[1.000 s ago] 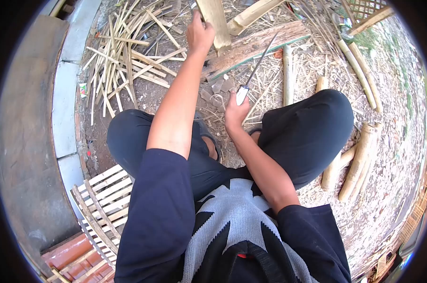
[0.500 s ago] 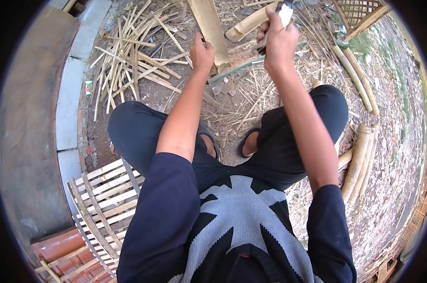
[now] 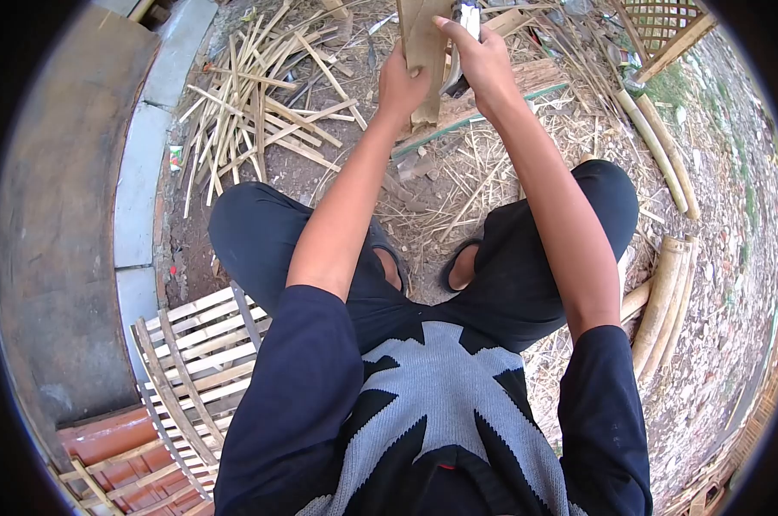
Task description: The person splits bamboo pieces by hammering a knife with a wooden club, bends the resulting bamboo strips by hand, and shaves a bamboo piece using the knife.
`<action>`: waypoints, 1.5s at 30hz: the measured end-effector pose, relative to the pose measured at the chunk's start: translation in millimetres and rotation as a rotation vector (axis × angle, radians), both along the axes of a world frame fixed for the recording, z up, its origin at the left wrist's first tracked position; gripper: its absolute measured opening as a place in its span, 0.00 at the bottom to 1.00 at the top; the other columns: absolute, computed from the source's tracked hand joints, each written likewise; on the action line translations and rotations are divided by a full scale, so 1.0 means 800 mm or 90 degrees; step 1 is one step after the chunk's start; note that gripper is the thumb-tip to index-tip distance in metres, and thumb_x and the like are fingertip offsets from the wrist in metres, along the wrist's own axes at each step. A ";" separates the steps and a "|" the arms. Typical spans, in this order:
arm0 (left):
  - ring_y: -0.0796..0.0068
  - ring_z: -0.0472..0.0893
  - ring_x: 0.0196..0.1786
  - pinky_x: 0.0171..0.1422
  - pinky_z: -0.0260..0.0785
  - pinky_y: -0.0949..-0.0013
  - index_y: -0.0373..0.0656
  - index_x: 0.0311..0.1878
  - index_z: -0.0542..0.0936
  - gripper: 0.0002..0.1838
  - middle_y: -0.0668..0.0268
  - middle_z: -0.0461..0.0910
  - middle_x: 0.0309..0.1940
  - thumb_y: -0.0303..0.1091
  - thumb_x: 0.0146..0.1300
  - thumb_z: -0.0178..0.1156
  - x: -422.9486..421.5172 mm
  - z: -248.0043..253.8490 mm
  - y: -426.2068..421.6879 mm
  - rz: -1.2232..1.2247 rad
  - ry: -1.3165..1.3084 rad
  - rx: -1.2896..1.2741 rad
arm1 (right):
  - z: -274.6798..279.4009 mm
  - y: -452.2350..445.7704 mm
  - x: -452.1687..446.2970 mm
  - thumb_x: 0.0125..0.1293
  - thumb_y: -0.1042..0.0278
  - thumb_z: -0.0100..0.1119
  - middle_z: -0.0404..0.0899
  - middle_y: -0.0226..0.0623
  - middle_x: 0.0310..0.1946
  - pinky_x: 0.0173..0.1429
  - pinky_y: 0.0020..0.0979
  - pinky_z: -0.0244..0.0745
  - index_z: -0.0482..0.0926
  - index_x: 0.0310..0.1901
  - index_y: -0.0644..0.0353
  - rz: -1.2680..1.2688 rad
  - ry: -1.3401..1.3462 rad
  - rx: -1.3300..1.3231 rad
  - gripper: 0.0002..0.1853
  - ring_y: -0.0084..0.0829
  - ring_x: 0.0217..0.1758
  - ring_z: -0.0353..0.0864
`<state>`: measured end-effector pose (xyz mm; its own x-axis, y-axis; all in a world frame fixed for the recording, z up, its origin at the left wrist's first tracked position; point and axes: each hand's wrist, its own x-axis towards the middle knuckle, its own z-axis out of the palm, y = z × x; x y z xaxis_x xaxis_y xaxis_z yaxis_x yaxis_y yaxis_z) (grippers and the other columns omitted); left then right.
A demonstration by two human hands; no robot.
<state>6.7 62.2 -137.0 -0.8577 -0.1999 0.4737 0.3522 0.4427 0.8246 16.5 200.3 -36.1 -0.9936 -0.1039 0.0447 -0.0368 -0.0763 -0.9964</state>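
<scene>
A split bamboo piece (image 3: pixel 425 52) stands upright at the top centre, its lower end by a weathered board (image 3: pixel 539 76) on the ground. My left hand (image 3: pixel 401 84) grips its left side. On its right, my right hand (image 3: pixel 483 64) is wrapped round a white-handled knife (image 3: pixel 469 19), with the thumb resting against the bamboo. Most of the blade is hidden by the hand and the bamboo.
A heap of thin bamboo strips (image 3: pixel 260 103) lies at the upper left. A slatted bamboo frame (image 3: pixel 204 353) sits beside my left knee. Bamboo poles (image 3: pixel 664 297) lie to the right, near a woven lattice (image 3: pixel 655 26) at the upper right.
My right hand has risen with the knife from between my knees to the bamboo's right side. My left hand has shifted slightly right and the bamboo has moved right.
</scene>
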 end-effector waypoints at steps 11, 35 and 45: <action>0.69 0.79 0.33 0.39 0.69 0.62 0.33 0.44 0.81 0.17 0.52 0.81 0.29 0.42 0.69 0.60 -0.028 0.149 -0.027 0.066 0.148 -0.004 | 0.003 -0.009 0.001 0.66 0.63 0.61 0.79 0.37 0.35 0.40 0.30 0.79 0.79 0.43 0.69 -0.070 0.005 -0.026 0.15 0.26 0.34 0.82; 0.55 0.83 0.32 0.37 0.73 0.58 0.42 0.41 0.82 0.13 0.53 0.82 0.28 0.42 0.61 0.64 -0.048 0.204 -0.067 0.086 0.115 -0.204 | 0.071 0.008 0.036 0.65 0.58 0.62 0.75 0.31 0.17 0.21 0.28 0.70 0.78 0.38 0.68 0.055 0.114 0.184 0.17 0.22 0.15 0.75; 0.45 0.82 0.35 0.39 0.72 0.51 0.40 0.39 0.82 0.13 0.49 0.82 0.29 0.42 0.61 0.62 -0.064 0.206 -0.090 0.037 0.136 -0.320 | 0.068 0.006 -0.016 0.63 0.59 0.61 0.81 0.40 0.27 0.24 0.31 0.72 0.79 0.43 0.72 0.115 -0.006 0.307 0.20 0.28 0.27 0.83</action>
<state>-44.8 -10.0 28.2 -0.7266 0.0522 0.6850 0.4518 0.7874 0.4192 4.0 205.5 18.5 -0.9580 -0.2803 -0.0600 -0.0557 0.3875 -0.9202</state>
